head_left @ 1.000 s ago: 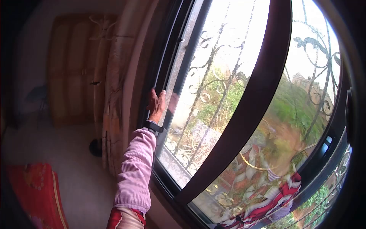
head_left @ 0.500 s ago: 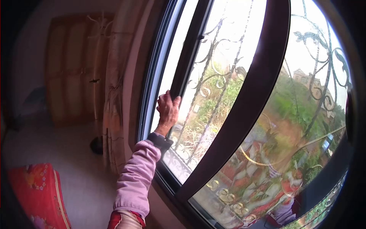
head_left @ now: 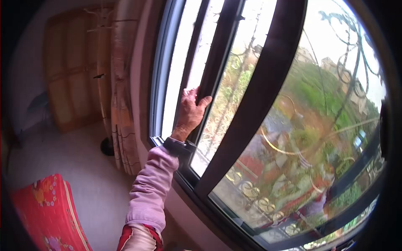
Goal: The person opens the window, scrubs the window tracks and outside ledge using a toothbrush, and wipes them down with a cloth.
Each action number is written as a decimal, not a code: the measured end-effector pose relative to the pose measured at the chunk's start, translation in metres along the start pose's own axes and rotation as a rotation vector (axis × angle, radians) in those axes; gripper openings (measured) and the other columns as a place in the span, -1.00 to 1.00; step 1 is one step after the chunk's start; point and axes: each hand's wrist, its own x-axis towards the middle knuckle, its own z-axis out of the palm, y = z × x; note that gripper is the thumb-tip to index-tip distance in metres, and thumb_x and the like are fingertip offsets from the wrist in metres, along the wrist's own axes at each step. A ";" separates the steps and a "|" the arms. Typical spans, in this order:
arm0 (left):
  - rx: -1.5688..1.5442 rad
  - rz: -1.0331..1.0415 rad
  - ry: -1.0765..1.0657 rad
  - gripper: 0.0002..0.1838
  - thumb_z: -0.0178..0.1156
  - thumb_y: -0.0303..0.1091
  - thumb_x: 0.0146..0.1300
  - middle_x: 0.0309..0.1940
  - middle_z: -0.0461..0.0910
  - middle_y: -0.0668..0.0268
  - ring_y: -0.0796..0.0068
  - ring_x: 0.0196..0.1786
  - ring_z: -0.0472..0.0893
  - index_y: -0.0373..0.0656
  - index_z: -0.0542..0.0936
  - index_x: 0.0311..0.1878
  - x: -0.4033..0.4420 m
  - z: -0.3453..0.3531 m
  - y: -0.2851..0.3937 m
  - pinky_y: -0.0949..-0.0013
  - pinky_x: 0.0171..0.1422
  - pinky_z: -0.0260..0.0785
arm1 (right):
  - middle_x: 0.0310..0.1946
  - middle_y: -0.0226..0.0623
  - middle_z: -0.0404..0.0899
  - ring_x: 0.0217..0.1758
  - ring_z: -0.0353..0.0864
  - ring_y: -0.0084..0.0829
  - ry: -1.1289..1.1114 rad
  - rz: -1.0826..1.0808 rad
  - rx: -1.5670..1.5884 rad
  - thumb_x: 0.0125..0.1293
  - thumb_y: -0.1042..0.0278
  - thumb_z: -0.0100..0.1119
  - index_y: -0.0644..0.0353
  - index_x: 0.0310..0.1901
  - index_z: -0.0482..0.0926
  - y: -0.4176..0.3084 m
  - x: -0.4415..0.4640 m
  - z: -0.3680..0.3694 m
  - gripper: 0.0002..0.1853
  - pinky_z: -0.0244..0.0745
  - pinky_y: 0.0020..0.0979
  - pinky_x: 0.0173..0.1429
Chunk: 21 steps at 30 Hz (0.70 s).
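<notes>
My left hand (head_left: 191, 115) is on the dark upright edge of a sliding window sash (head_left: 222, 46). Its thumb lies along the right face of that edge, and the fingers curl round the left side, partly hidden. A pink ribbed sleeve (head_left: 153, 188) with a dark cuff covers the forearm. Left of the sash is a bright gap, crossed by another thin dark upright bar (head_left: 194, 42). To the right, a wide dark upright (head_left: 261, 79) stands before a glass pane (head_left: 301, 138) with reflections in it. My right hand is out of sight.
Curled metal bars (head_left: 354, 50) stand outside the window. A patterned curtain (head_left: 121, 88) hangs left of the frame, beside a coat stand (head_left: 101, 83) and a wooden wardrobe (head_left: 67, 71). Red flowered bedding (head_left: 50, 213) lies at lower left.
The sash edge has slid right along with my left hand, nearing the wide dark upright. The gap on its left is wider, showing a thin dark bar. The view has also shifted slightly.
</notes>
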 end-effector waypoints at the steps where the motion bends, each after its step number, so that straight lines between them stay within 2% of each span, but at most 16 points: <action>1: -0.025 0.026 0.034 -0.49 0.29 -0.15 0.23 -0.05 0.45 0.17 0.35 0.01 0.49 -0.24 0.47 0.15 -0.003 0.009 -0.007 0.32 0.03 0.44 | 0.10 -0.06 0.49 -0.04 0.57 -0.33 0.003 -0.015 0.003 0.24 0.47 0.24 0.31 0.21 0.42 -0.004 -0.001 0.000 -0.51 0.51 -0.43 0.01; 2: -0.248 -0.114 -0.015 -0.52 0.32 -0.25 0.20 -0.13 0.50 0.27 0.49 -0.13 0.52 -0.16 0.48 0.16 -0.008 0.004 0.009 0.41 -0.11 0.47 | 0.10 -0.07 0.50 -0.04 0.57 -0.34 0.003 -0.022 0.013 0.25 0.48 0.24 0.30 0.21 0.42 -0.008 -0.005 0.002 -0.52 0.51 -0.44 0.01; 3: -0.199 0.037 0.222 -0.59 0.19 -0.08 0.29 -0.29 0.62 0.24 0.26 -0.31 0.59 -0.21 0.50 0.02 -0.013 0.030 -0.023 0.23 -0.16 0.50 | 0.10 -0.08 0.50 -0.04 0.57 -0.35 0.004 -0.032 0.036 0.25 0.49 0.23 0.30 0.20 0.43 -0.011 -0.009 0.007 -0.53 0.51 -0.44 0.01; 5: -0.358 -0.123 0.073 -0.53 0.12 -0.05 0.33 -0.07 0.46 0.23 0.26 -0.07 0.43 -0.20 0.42 0.13 -0.026 0.026 -0.013 0.19 0.04 0.30 | 0.10 -0.11 0.51 -0.04 0.58 -0.38 0.032 -0.013 0.057 0.25 0.51 0.22 0.29 0.20 0.45 -0.062 -0.025 0.026 -0.55 0.52 -0.45 0.02; 6: -0.411 -0.167 0.022 -0.50 0.08 -0.04 0.35 0.04 0.38 0.22 0.26 0.05 0.34 -0.20 0.38 0.19 -0.029 0.022 -0.014 0.17 0.14 0.20 | 0.00 -0.14 0.59 -0.06 0.58 -0.41 0.096 0.137 0.189 0.24 0.43 0.28 0.30 0.19 0.44 -0.100 -0.036 0.033 -0.52 0.54 -0.44 -0.01; 7: -0.457 -0.203 -0.029 -0.47 0.04 -0.03 0.36 0.16 0.30 0.22 0.26 0.17 0.26 -0.20 0.34 0.25 -0.026 0.018 -0.020 0.15 0.24 0.10 | -0.08 -0.17 0.62 -0.06 0.56 -0.47 0.167 0.202 0.077 0.19 0.38 0.34 0.32 0.17 0.45 -0.124 -0.041 0.035 -0.48 0.53 -0.45 -0.02; 9: -0.509 -0.277 -0.065 -0.40 -0.03 0.00 0.40 0.38 0.13 0.21 0.26 0.40 0.09 -0.19 0.25 0.36 -0.019 0.009 -0.024 0.11 0.44 -0.11 | -0.10 -0.12 0.62 -0.06 0.60 -0.39 0.163 0.245 -0.197 0.08 0.29 0.43 0.37 0.15 0.46 -0.140 -0.043 0.030 -0.39 0.51 -0.41 0.03; 10: -0.536 -0.313 -0.070 -0.36 -0.07 0.01 0.42 0.49 0.05 0.21 0.26 0.52 0.01 -0.19 0.21 0.42 -0.018 0.004 -0.025 0.09 0.54 -0.21 | -0.11 -0.10 0.61 -0.04 0.60 -0.33 0.160 0.090 -0.035 0.06 0.24 0.44 0.39 0.15 0.46 -0.111 -0.044 0.032 -0.36 0.48 -0.36 0.07; 11: -0.474 -0.356 -0.025 -0.32 -0.04 0.04 0.41 0.49 0.04 0.21 0.24 0.52 0.01 -0.17 0.16 0.44 -0.011 0.007 -0.016 0.08 0.54 -0.23 | -0.15 -0.21 0.62 -0.21 0.55 -0.57 0.189 -0.007 -0.192 0.08 0.21 0.46 0.37 0.19 0.42 -0.104 -0.042 0.031 -0.32 0.51 -0.52 -0.14; 12: -0.496 -0.382 0.024 -0.34 -0.12 0.12 0.42 0.47 0.11 0.23 0.22 0.51 0.01 -0.10 0.21 0.43 -0.011 0.015 -0.023 -0.01 0.51 -0.22 | -0.20 -0.23 0.60 -0.21 0.54 -0.54 0.176 0.049 -0.195 0.08 0.20 0.46 0.36 0.18 0.43 -0.106 -0.044 0.031 -0.33 0.50 -0.49 -0.18; 13: -0.563 -0.411 -0.005 -0.29 -0.07 0.09 0.41 0.50 0.01 0.21 0.23 0.54 -0.05 -0.15 0.11 0.47 -0.013 0.015 -0.016 0.05 0.55 -0.30 | -0.23 -0.24 0.57 -0.22 0.53 -0.51 0.192 -0.001 -0.155 0.08 0.14 0.46 0.37 0.16 0.44 -0.108 -0.045 0.032 -0.32 0.48 -0.46 -0.21; 17: -0.554 -0.346 -0.023 -0.30 -0.19 0.15 0.43 0.53 -0.09 0.25 0.26 0.56 -0.17 -0.03 0.05 0.49 -0.007 0.021 -0.049 0.05 0.55 -0.46 | -0.27 -0.29 0.51 -0.36 0.45 -0.53 0.199 0.060 -0.149 0.07 0.02 0.44 0.33 0.06 0.51 -0.125 -0.047 0.028 -0.36 0.44 -0.46 -0.30; 18: -0.479 -0.295 -0.061 -0.30 -0.25 0.17 0.44 0.53 -0.11 0.27 0.28 0.57 -0.19 -0.02 0.03 0.50 -0.009 0.022 -0.043 0.05 0.55 -0.47 | -0.29 -0.20 0.57 -0.33 0.55 -0.43 0.172 0.085 -0.176 0.09 0.01 0.43 0.33 0.10 0.49 -0.131 -0.046 0.025 -0.34 0.49 -0.41 -0.26; 19: -0.500 -0.345 0.023 -0.33 -0.17 0.13 0.43 0.50 0.01 0.25 0.31 0.53 -0.06 -0.02 0.12 0.48 -0.014 0.025 -0.038 0.09 0.53 -0.33 | -0.31 -0.12 0.62 -0.30 0.65 -0.34 0.143 0.108 -0.198 0.10 0.01 0.41 0.33 0.14 0.47 -0.134 -0.046 0.023 -0.32 0.54 -0.36 -0.22; 20: -0.546 -0.341 0.008 -0.32 -0.19 0.13 0.44 0.50 -0.01 0.22 0.31 0.54 -0.09 -0.04 0.08 0.48 -0.019 0.026 -0.032 0.12 0.54 -0.35 | -0.34 -0.13 0.61 -0.35 0.65 -0.33 0.129 0.122 -0.200 0.09 -0.04 0.40 0.35 0.13 0.46 -0.138 -0.046 0.023 -0.29 0.53 -0.35 -0.27; 21: -0.589 -0.339 -0.007 -0.30 -0.21 0.14 0.44 0.51 -0.03 0.20 0.31 0.55 -0.12 -0.07 0.04 0.49 -0.023 0.028 -0.029 0.15 0.56 -0.36 | -0.36 -0.20 0.53 -0.41 0.52 -0.40 0.154 0.081 -0.188 0.09 -0.06 0.40 0.35 0.07 0.48 -0.136 -0.047 0.025 -0.32 0.45 -0.39 -0.33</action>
